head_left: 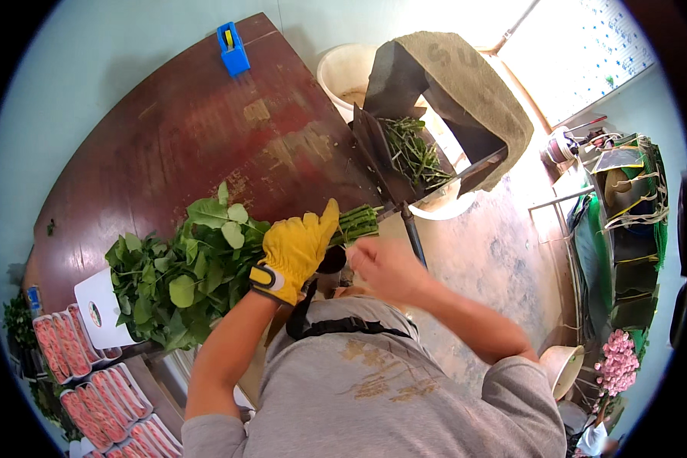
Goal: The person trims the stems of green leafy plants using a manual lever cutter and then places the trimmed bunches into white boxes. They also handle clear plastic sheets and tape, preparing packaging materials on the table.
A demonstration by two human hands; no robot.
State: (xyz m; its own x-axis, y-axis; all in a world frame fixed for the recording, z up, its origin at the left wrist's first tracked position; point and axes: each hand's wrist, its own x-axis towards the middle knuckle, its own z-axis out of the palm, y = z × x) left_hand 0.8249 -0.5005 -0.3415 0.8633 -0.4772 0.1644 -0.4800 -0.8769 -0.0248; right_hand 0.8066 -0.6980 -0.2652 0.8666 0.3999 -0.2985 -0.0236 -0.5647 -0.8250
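Note:
My left hand (294, 252), in a yellow work glove, grips a thick bunch of leafy green stems (187, 271) that lies across the edge of a dark red wooden table (198, 130). The cut stem ends (356, 223) stick out to the right of the glove, toward the dark metal blade of a cutter (378, 156). My bare right hand (385, 267) is blurred just right of the stem ends, fingers curled near them; whether it holds anything cannot be told.
Cut stem pieces (414, 155) lie in the cutter's chute above a white tub (349, 72). A blue tape dispenser (233, 47) sits at the table's far end. Wrapped bunches of pink flowers (76, 366) lie at lower left. Pink flowers (617, 362) stand at right.

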